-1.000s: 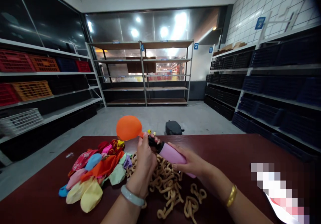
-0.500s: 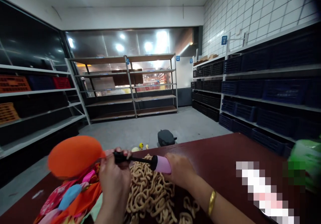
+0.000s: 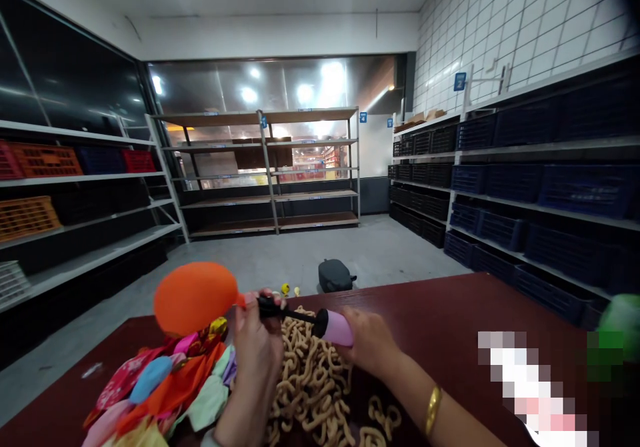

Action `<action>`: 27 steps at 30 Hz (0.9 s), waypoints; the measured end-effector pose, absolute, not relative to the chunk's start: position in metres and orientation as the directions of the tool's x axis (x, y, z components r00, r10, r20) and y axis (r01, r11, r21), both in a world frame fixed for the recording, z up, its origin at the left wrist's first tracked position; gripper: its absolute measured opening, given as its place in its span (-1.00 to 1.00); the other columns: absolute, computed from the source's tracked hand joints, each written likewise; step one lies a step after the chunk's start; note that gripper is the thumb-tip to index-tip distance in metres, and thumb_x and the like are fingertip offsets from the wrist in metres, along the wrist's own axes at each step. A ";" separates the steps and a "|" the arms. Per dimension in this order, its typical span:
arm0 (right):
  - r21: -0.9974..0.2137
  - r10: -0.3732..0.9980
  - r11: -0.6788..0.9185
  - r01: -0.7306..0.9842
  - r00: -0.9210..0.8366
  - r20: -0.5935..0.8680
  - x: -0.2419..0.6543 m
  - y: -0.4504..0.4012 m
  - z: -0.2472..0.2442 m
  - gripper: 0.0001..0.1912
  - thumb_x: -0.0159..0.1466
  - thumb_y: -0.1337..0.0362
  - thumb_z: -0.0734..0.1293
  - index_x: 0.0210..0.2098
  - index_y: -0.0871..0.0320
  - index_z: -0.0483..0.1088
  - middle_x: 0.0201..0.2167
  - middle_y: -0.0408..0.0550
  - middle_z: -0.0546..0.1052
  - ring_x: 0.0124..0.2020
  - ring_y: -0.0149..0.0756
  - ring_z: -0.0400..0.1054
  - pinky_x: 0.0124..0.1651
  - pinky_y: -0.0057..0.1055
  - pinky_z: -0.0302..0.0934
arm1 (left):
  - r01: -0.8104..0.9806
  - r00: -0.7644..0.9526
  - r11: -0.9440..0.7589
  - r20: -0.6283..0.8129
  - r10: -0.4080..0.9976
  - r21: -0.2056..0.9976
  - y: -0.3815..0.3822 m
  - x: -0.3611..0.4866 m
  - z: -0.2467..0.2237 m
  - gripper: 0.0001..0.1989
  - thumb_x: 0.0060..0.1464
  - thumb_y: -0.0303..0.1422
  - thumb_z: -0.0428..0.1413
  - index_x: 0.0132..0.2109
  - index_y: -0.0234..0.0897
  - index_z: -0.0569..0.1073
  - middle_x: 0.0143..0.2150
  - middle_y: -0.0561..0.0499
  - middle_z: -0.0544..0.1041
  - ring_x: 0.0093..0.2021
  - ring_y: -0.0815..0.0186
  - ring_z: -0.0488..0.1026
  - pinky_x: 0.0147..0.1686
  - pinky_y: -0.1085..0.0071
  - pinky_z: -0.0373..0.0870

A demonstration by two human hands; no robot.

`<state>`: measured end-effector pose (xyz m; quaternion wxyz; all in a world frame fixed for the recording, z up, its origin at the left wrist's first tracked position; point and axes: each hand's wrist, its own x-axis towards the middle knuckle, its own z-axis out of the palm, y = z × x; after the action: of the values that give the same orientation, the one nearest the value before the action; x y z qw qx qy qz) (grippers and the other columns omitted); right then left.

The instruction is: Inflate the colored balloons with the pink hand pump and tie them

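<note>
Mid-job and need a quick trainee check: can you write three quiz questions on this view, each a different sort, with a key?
1. Multiple choice: what grips the pump's pink barrel?
A) the left hand
B) the right hand
C) neither hand

2. True or false: the orange balloon is limp and flat.

3. Short answer: what lies heaped between the forearms on the table?

Key: 1. B. 2. False; it is swollen. 3. Curled tan pieces; their material is unclear.
</note>
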<state>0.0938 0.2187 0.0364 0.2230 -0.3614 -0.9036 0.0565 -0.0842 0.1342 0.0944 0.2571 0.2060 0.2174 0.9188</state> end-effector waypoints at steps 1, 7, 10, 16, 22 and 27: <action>-0.266 0.679 0.731 0.628 -0.635 0.369 0.093 0.217 0.037 -0.62 0.10 0.06 0.36 -0.15 0.11 0.34 -0.23 0.00 0.55 -0.24 -0.07 0.46 -0.29 -0.31 0.16 | -0.401 -0.777 -0.749 0.237 0.583 0.527 0.137 -0.076 0.089 -0.67 -0.07 -0.26 0.32 -0.30 -0.20 0.31 -0.36 0.08 0.46 -0.39 0.34 0.45 -0.36 0.39 0.43; -0.271 0.664 0.744 0.611 -0.628 0.406 0.085 0.203 0.039 -0.67 0.12 0.06 0.34 -0.20 0.09 0.32 -0.29 -0.05 0.55 -0.31 -0.12 0.46 -0.36 -0.35 0.08 | -0.469 -0.701 -0.669 0.217 0.679 0.577 0.145 -0.045 0.069 -0.72 0.02 -0.23 0.25 -0.25 -0.20 0.31 -0.41 0.10 0.41 -0.46 0.38 0.41 -0.32 0.37 0.43; -0.276 0.644 0.760 0.588 -0.628 0.436 0.084 0.203 0.039 -0.69 0.14 0.07 0.34 -0.20 0.08 0.31 -0.29 -0.08 0.54 -0.30 -0.14 0.45 -0.37 -0.36 0.06 | -0.437 -0.706 -0.692 0.257 0.660 0.575 0.142 -0.053 0.075 -0.72 0.03 -0.23 0.24 -0.28 -0.22 0.29 -0.43 0.10 0.39 -0.48 0.39 0.38 -0.37 0.38 0.40; -0.238 0.613 0.785 0.572 -0.663 0.429 0.092 0.220 0.034 -0.66 0.14 0.02 0.35 -0.20 0.10 0.33 -0.27 -0.03 0.55 -0.27 -0.11 0.45 -0.32 -0.34 0.10 | -0.307 -0.823 -0.783 0.262 0.503 0.541 0.126 -0.109 0.101 -0.70 -0.02 -0.28 0.27 -0.31 -0.22 0.27 -0.47 0.12 0.37 -0.52 0.38 0.35 -0.44 0.38 0.37; -0.208 0.615 0.782 0.587 -0.672 0.413 0.106 0.237 0.030 -0.65 0.13 0.05 0.36 -0.17 0.11 0.34 -0.24 -0.02 0.55 -0.24 -0.10 0.46 -0.28 -0.32 0.12 | -0.275 -0.844 -0.812 0.275 0.460 0.516 0.125 -0.121 0.102 -0.69 -0.03 -0.26 0.28 -0.30 -0.23 0.28 -0.45 0.12 0.37 -0.50 0.38 0.35 -0.42 0.38 0.38; -0.201 0.639 0.762 0.616 -0.661 0.394 0.104 0.232 0.031 -0.63 0.11 0.09 0.38 -0.15 0.12 0.34 -0.23 -0.01 0.55 -0.25 -0.09 0.46 -0.28 -0.33 0.12 | -0.313 -0.824 -0.808 0.280 0.493 0.500 0.136 -0.095 0.091 -0.68 -0.03 -0.27 0.28 -0.29 -0.20 0.25 -0.43 0.13 0.37 -0.48 0.39 0.36 -0.40 0.40 0.37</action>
<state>0.1042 0.2323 0.0315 0.2260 -0.3444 -0.9109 0.0250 -0.0949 0.1361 0.0906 0.2167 0.2027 0.2217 0.9289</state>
